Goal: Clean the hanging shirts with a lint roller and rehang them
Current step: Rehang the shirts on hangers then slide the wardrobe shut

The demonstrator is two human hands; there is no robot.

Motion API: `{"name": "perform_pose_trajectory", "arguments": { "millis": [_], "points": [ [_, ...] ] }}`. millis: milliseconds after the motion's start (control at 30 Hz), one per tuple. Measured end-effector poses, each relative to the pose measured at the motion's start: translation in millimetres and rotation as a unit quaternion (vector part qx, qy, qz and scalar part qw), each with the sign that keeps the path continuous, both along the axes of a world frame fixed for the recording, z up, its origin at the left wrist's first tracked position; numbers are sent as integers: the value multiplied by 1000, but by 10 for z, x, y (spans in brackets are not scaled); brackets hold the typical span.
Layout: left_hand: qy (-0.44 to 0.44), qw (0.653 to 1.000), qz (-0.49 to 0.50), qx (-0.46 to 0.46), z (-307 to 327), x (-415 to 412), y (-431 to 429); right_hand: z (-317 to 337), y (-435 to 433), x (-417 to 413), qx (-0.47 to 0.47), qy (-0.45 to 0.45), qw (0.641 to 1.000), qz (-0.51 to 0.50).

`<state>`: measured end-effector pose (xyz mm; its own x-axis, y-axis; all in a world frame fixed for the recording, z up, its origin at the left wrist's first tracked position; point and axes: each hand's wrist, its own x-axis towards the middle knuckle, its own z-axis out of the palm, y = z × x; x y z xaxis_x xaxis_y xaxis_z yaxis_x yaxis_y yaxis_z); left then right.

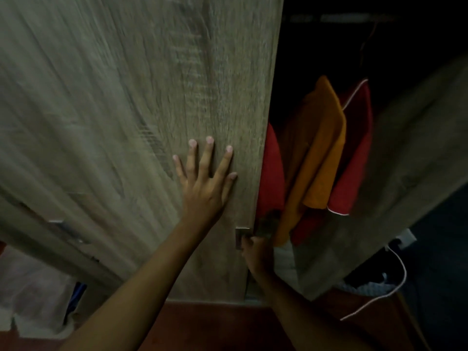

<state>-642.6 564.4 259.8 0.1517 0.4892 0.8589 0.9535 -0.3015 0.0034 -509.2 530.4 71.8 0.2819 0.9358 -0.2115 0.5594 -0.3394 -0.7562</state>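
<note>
Shirts: mustard-orange fabric shirt (pixel 321 148) hanging in the dark gap of the wardrobe, between two red fabric garments; red shirt with thin white piping (pixel 354 153) just to its right, plain red shirt (pixel 272 173) to its left, partly behind the door edge.
Hidden or unclear: hanger tops and upper shirt parts lost in shadow; thin reddish hanger wire (pixel 367 39) faintly visible above; hanging rail (pixel 339 18) blurred, barely readable; lint roller not made out anywhere.
Left hand (pixel 206 183): flat, fingers spread wide, palm pressed on the grey-brown wood-grain wardrobe door (pixel 126 110); nothing grasped.
Right hand (pixel 255 249): low at the door's right edge, fingers curled about the small square metal handle (pixel 240 238); dim and partly shadowed, grasp looks closed on the handle.
Doors: left door filling most of the view, motion-blurred; second wood-grain door panel (pixel 410 173) swung open at right, tilted in view, covering the lower right of the shirts.
Neighbouring front: further wood panel with metal handle (pixel 68 230) at lower left, blurred.
Floor: reddish-brown surface (pixel 215 325) below the wardrobe.
Room, right: white cable (pixel 395 285) looping down from a white plug block (pixel 405 238), over pale patterned cloth (pixel 367 287); rest dark.
Room, left: pale translucent material (pixel 33 287) at bottom left, identity unclear.
</note>
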Motion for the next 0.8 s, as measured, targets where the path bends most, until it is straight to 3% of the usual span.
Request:
{"name": "perform_pose_trajectory", "arguments": {
  "millis": [133, 500, 800],
  "points": [
    [-6, 999, -25, 21, 55, 495, 70, 9, -55, 609, 24, -2, 999, -48],
    [26, 995, -82, 44, 30, 1940, 165, 107, -35, 2040, -3, 138, 973, -184],
    [31, 995, -77, 56, 23, 2637, 157, 107, -52, 2682, 18, 196, 951, -238]
  ]
}}
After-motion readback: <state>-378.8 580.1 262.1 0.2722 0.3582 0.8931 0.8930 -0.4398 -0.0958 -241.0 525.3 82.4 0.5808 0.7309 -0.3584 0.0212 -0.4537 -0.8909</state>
